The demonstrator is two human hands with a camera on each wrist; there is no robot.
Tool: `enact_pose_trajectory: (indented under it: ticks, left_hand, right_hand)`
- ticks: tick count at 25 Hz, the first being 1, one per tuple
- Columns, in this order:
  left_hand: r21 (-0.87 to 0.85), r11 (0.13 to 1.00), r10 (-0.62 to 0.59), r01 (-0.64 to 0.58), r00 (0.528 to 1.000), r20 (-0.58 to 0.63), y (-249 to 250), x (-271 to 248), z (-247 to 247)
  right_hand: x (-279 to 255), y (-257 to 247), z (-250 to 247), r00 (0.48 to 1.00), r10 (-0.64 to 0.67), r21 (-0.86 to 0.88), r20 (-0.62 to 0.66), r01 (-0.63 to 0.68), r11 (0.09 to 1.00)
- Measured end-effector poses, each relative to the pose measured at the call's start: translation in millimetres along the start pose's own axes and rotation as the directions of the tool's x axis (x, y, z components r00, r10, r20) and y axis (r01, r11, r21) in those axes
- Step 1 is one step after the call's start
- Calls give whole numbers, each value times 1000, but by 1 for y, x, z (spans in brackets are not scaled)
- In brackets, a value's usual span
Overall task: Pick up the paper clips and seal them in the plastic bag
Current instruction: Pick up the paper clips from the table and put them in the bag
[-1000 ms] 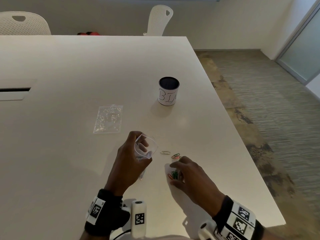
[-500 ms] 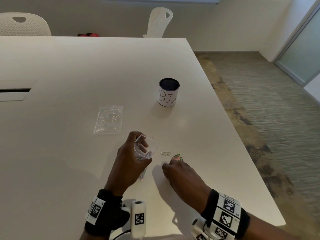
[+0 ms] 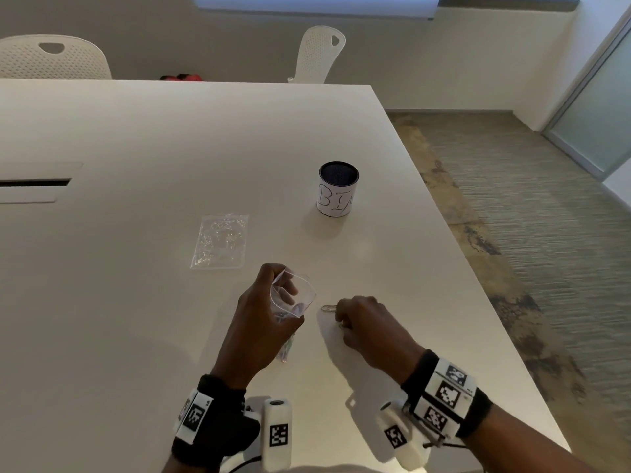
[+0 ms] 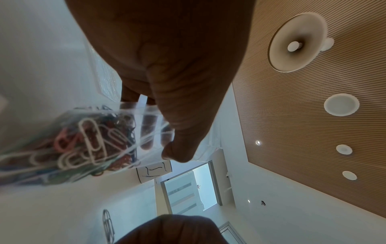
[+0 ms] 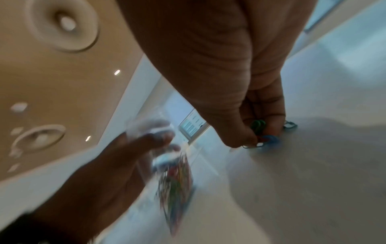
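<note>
Right hand [image 3: 367, 322], having swept left along the counter [image 3: 136, 302], is now pinching clips [image 5: 259, 132] beside the bag [image 3: 292, 297] held open by left hand [image 3: 259, 322]; drop-in likely next.

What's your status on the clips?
Left hand holds bag open, clips inside. Right hand pinching clips off table. One clip left beside it. Nothing in the way.
</note>
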State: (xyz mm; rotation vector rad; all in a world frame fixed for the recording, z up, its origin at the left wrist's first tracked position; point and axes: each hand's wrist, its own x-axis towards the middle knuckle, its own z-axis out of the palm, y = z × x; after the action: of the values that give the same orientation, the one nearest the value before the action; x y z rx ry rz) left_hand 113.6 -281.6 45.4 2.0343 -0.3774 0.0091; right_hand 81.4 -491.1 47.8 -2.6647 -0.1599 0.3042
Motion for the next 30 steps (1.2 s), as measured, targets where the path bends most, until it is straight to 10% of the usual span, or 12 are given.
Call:
enact_pose_trajectory:
  ticks: [9,17,24,30]
  left_hand:
    - [14,1000,-21,21,1000,9,1,3,4]
    - [25,998,-53,53,999,-1,1,3,5]
    - [-5,999,-51,51,999,-9,3,1,4]
    - [-6,998,-69,68,998,-16,4,1,3]
  right_hand:
    - [11,-20,-55,979,37,744,-202,129,656]
    - [25,-56,-58,934,-200,439,-296,319,840]
    - [23,-18,-74,939,-18,478,-343,191,858]
    - [10,46,-35,998,28,5,64,-28,1000]
